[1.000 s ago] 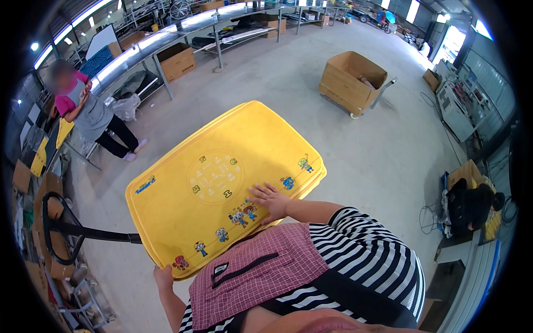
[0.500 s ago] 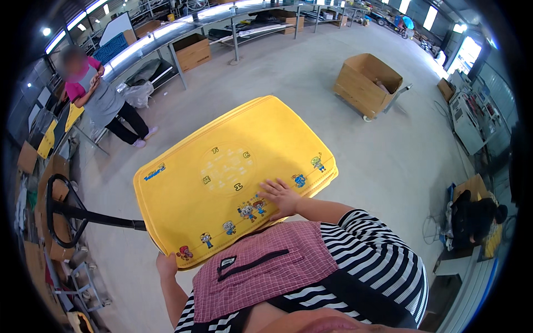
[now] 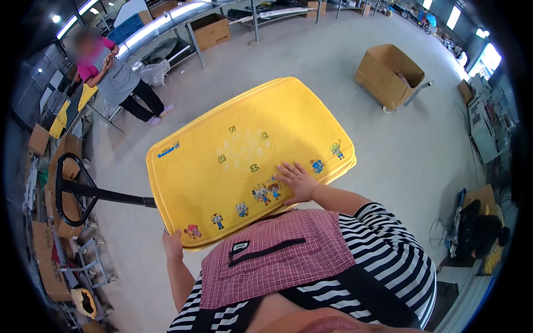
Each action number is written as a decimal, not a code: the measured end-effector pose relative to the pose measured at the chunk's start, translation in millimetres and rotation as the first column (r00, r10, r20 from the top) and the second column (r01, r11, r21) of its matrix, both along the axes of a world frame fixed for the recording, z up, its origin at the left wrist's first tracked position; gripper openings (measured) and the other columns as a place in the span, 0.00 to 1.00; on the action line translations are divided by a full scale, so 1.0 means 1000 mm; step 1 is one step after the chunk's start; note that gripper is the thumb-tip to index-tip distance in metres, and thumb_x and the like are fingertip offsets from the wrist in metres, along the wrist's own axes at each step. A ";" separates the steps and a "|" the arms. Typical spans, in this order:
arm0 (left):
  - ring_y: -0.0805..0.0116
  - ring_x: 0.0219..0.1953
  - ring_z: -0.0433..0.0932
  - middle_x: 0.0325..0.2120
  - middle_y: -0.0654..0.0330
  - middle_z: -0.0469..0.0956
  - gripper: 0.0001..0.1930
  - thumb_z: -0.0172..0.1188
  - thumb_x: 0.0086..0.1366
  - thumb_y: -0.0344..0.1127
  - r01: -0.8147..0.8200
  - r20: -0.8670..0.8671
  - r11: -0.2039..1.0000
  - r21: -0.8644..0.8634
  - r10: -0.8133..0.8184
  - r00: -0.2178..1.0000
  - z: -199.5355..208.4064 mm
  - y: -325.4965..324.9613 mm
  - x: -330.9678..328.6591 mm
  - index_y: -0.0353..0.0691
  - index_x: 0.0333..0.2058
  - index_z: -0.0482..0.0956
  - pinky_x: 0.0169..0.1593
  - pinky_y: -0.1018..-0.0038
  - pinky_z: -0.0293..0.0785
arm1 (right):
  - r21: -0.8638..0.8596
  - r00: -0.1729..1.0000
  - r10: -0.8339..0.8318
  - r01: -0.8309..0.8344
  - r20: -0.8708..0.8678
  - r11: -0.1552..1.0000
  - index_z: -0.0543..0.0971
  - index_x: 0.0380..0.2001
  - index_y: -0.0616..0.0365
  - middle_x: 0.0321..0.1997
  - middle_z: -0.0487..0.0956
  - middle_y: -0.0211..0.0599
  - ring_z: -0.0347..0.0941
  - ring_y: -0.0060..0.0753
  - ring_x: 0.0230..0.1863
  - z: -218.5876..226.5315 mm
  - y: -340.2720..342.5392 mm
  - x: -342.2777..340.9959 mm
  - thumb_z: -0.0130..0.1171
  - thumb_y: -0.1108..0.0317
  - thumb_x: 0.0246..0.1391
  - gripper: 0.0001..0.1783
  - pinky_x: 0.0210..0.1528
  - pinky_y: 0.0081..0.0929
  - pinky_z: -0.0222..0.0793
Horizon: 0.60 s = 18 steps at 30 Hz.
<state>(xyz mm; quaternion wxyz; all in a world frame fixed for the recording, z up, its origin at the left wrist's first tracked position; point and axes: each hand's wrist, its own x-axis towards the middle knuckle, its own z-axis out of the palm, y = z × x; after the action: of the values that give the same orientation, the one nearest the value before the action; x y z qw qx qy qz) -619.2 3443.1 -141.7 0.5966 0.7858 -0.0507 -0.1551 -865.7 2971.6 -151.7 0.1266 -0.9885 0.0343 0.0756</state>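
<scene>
A stack of yellow rectangular panels [image 3: 189, 166] with rounded corners lies in front of me, tilted in the picture. Small cartoon figures run along its near edge, and a faint round pattern sits near its middle. My right hand [image 3: 298, 182] rests flat on the top panel near that edge, fingers spread. At the near left corner my left hand [image 3: 173, 244] is closed on the edge, its fingers partly hidden by the panels. From the stack's left side sticks out a black handle [image 3: 116, 196] ending in a loop, like that of a hand truck. What carries the stack is hidden.
Another person [image 3: 114, 72] stands at the far left beside a long metal bench [image 3: 166, 30]. A wheeled cardboard box [image 3: 383, 77] is at the far right. Cartons [image 3: 53, 261] and a metal frame [image 3: 91, 258] line the left; a grey machine [image 3: 482, 130] stands right.
The view has shifted, so the stack and the room sit farther right and higher in the picture. Both hands keep their places on the panels.
</scene>
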 end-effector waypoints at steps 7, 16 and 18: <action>0.62 0.50 0.80 0.50 0.51 0.79 0.20 0.53 0.69 0.22 -0.064 -0.074 0.901 -0.430 0.036 0.997 0.111 -0.109 -0.014 0.27 0.60 0.69 0.55 0.66 0.77 | 0.041 0.997 -0.001 -0.003 0.078 0.999 0.58 0.76 0.43 0.83 0.47 0.43 0.35 0.48 0.83 -0.005 -0.004 -0.002 0.72 0.37 0.43 0.60 0.81 0.53 0.28; 0.73 0.44 0.80 0.44 0.58 0.82 0.19 0.61 0.68 0.27 0.542 0.256 0.827 -0.149 -0.498 0.829 0.214 -0.303 -0.109 0.32 0.56 0.75 0.49 0.73 0.77 | 0.813 0.903 -0.399 0.109 0.159 0.572 0.59 0.75 0.53 0.78 0.58 0.50 0.47 0.51 0.80 -0.049 -0.043 0.002 0.61 0.42 0.59 0.48 0.80 0.46 0.39; 0.74 0.43 0.80 0.43 0.58 0.81 0.20 0.63 0.66 0.30 0.626 0.305 0.778 -0.064 -0.582 0.754 0.204 -0.360 -0.132 0.33 0.56 0.75 0.48 0.73 0.78 | 0.961 0.824 -0.565 -0.117 -0.047 -0.250 0.55 0.76 0.54 0.75 0.64 0.48 0.58 0.48 0.75 -0.067 -0.063 -0.001 0.38 0.36 0.72 0.42 0.75 0.44 0.52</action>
<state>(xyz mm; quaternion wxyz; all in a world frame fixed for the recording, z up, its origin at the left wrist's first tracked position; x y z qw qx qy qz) -751.7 3083.6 62.7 0.5632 0.6893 -0.3949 -0.2273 -867.1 2908.8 -218.7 0.8517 -0.4769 0.1276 -0.1757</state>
